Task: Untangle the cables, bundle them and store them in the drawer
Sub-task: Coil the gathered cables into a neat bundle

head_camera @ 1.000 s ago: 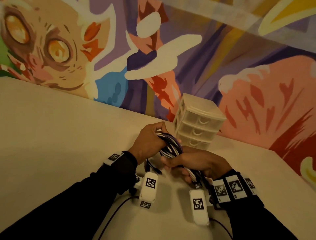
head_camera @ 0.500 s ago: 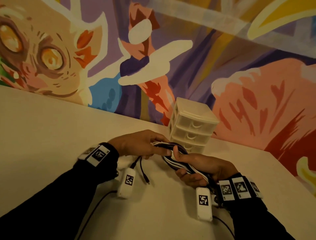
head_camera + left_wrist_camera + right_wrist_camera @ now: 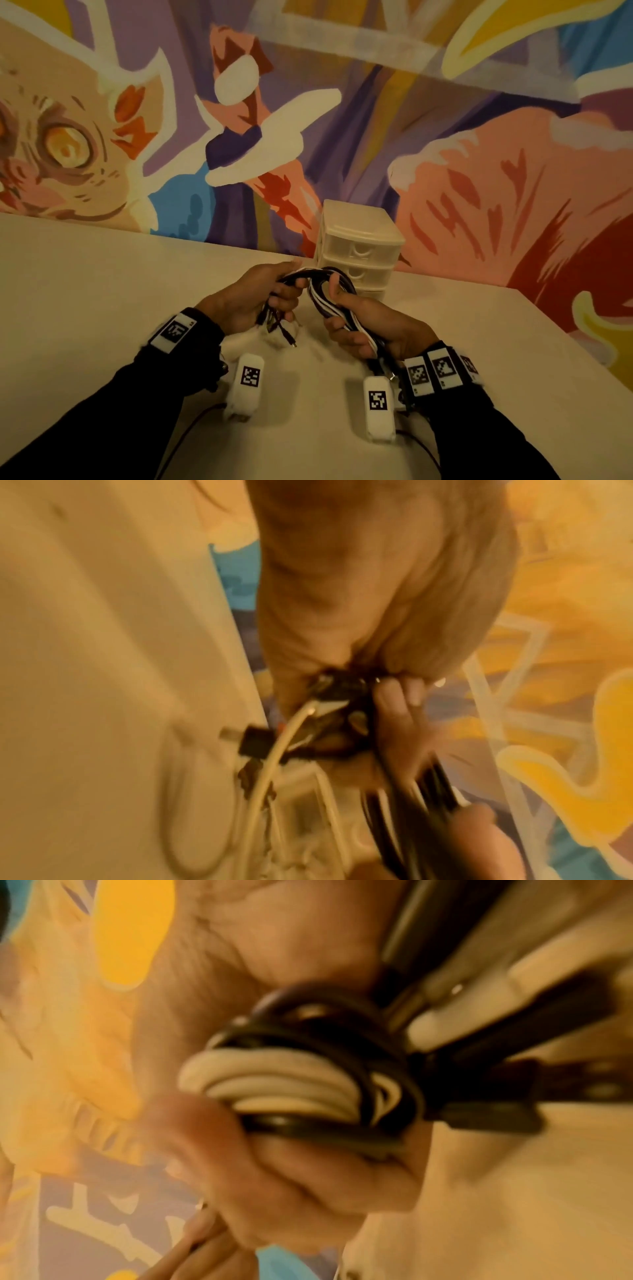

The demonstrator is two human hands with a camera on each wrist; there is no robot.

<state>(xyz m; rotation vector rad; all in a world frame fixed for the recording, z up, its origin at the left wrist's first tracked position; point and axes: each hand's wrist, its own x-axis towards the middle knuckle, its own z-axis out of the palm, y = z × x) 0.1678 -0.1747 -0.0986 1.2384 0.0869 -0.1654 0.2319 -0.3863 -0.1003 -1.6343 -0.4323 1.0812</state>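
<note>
Two hands are working one bundle [image 3: 325, 291] of black and white cables above the table [image 3: 85, 291]. How many cables are in it cannot be counted; in the right wrist view about three white turns are lying between black ones [image 3: 291, 1085]. One drawer unit [image 3: 359, 246] is standing at the back of the table against the mural [image 3: 479, 171], just behind the hands, with three drawers stacked in it. All three are sitting pushed in, and what they hold cannot be told through the cloudy fronts. Two white tagged boxes are hanging under the wrists, one [image 3: 247, 380] on the left and one [image 3: 378, 404] on the right.

The left hand [image 3: 253, 301] is gripping the left end of the bundle, fingers curled round the black strands, with several loose plug ends [image 3: 284, 332] dangling below it toward the table. In the blurred left wrist view the fingertips [image 3: 394, 693] are pinching dark cable and a white strand [image 3: 274, 750] is trailing down. The right hand [image 3: 363, 325] is closing round the striped run of the bundle, thumb up on the top and fingers wrapped under it, so the cables are passing down through the fist toward the wrist.

Compared with half a second ago, the left hand is turning palm-inward and sitting closer to the right, and the bundle is arching higher between them instead of lying flatter. The drawers are as shut as before.
</note>
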